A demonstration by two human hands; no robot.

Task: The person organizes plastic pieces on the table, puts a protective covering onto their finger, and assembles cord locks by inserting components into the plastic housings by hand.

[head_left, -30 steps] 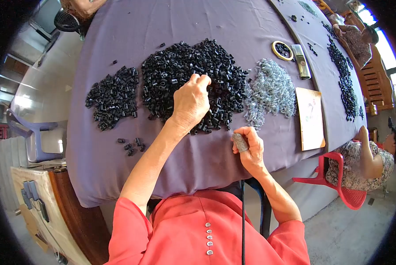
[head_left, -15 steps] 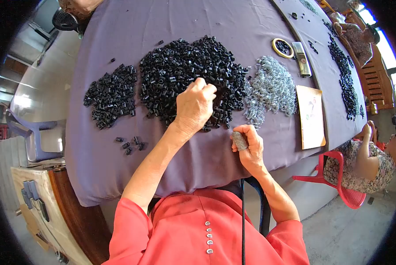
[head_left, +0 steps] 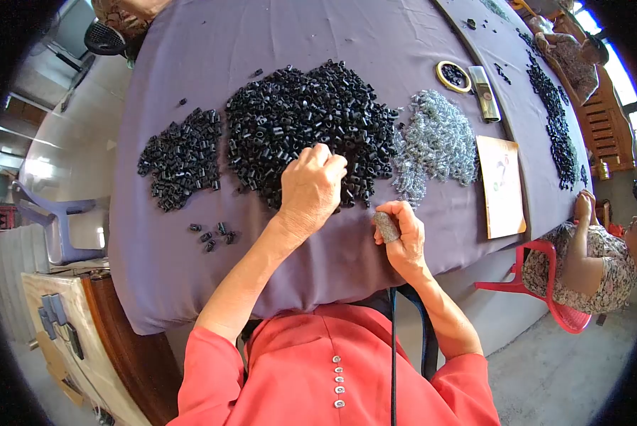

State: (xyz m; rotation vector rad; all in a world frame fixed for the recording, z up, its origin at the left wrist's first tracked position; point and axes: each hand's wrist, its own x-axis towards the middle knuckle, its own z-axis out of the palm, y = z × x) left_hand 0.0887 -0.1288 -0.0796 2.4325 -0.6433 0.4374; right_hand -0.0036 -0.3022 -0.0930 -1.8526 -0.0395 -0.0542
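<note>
My left hand [head_left: 310,186] is over the near part of a big heap of small black tube-shaped pieces [head_left: 290,106], its fingers bent and drawn together. What lies between the fingertips is hidden. To the right, just above the cloth near the table edge, my right hand [head_left: 406,243] is closed, fingers curled in. A grey, rough-looking rounded piece [head_left: 386,227] shows at its thumb side; I cannot tell whether it is a thumb cover or something held. A pile of clear, coil-like small pieces [head_left: 439,135] lies beyond this hand.
A smaller black heap [head_left: 183,160] and several loose black parts [head_left: 210,236] lie left on the purple cloth [head_left: 169,284]. At right are a paper sheet [head_left: 501,188], a tape roll [head_left: 453,77] and a clear case [head_left: 484,94]. Another person [head_left: 581,263] sits by a red chair [head_left: 563,316].
My left hand has drawn back slightly toward me over the black heap. My right hand stays almost where it was. The person at the right has shifted an arm.
</note>
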